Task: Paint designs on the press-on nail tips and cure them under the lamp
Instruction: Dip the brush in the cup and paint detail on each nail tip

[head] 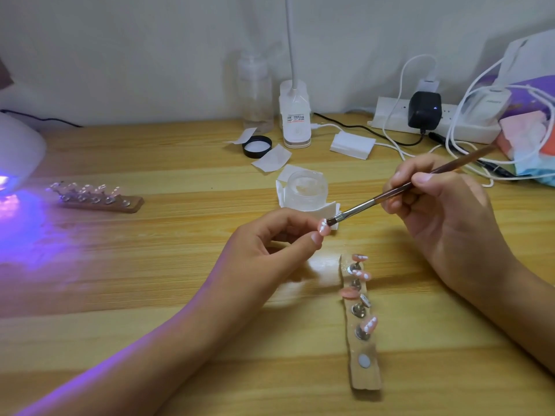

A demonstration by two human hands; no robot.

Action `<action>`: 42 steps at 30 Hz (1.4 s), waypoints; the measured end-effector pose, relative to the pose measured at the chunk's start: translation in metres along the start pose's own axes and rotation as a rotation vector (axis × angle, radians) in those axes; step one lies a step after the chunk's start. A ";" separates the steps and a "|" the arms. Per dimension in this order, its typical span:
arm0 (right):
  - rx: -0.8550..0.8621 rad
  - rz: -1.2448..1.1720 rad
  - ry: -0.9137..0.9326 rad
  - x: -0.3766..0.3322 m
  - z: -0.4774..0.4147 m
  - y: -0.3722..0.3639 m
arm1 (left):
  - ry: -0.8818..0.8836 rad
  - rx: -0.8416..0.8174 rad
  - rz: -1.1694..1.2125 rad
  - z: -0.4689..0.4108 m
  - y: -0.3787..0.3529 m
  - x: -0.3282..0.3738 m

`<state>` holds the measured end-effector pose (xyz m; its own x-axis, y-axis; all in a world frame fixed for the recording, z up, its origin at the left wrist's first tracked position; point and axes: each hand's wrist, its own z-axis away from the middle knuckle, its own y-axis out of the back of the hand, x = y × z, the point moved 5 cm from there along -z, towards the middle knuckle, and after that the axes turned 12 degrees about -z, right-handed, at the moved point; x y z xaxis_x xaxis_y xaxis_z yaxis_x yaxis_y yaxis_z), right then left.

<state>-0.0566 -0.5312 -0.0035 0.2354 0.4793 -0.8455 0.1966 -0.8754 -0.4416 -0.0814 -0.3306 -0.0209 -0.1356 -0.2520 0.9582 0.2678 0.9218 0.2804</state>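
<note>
My left hand (270, 244) pinches a pink nail tip (323, 227) with white dots between thumb and fingers, above the table's middle. My right hand (444, 214) grips a brown-handled brush (399, 190); its dark bristles touch the held tip. Below them lies a wooden holder strip (365, 376) carrying several pink tips on metal stands, with one bare magnet (364, 361) near its lower end. A second wooden strip (99, 199) with several clear tips lies at the left, by the white curing lamp (18, 151), which glows purple.
A clear open jar (306, 189) stands on white wipes behind my left hand. Further back are its black lid (257, 146), a clear bottle (255, 94), a white desk lamp base (295, 118), a power strip (399, 115) with chargers and tangled white cables (468, 139).
</note>
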 end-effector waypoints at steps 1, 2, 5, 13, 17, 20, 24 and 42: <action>-0.006 0.002 -0.002 0.000 0.000 0.000 | 0.001 -0.003 -0.004 0.000 0.000 -0.001; -0.013 0.006 -0.003 0.000 0.001 -0.001 | 0.002 -0.004 -0.009 0.000 0.000 -0.001; -0.045 0.019 -0.004 0.000 0.001 -0.003 | 0.007 -0.003 -0.029 0.000 0.000 -0.001; -0.006 0.148 0.049 -0.002 0.003 -0.001 | 0.007 0.008 -0.052 0.001 0.001 0.003; 0.024 0.071 0.072 -0.004 0.000 0.002 | 0.004 0.033 -0.056 0.001 0.001 0.003; 0.052 0.022 0.050 -0.004 -0.001 0.004 | 0.006 0.038 -0.014 0.001 0.001 0.003; 0.083 0.015 0.011 -0.003 -0.001 0.003 | 0.003 0.012 -0.030 0.001 0.001 0.002; 0.078 0.156 0.027 -0.003 0.006 -0.007 | 0.036 -0.002 -0.091 0.002 0.000 0.002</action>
<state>-0.0641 -0.5270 0.0009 0.2828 0.3376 -0.8978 0.0810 -0.9411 -0.3284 -0.0835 -0.3301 -0.0190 -0.1254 -0.3449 0.9302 0.2579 0.8941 0.3663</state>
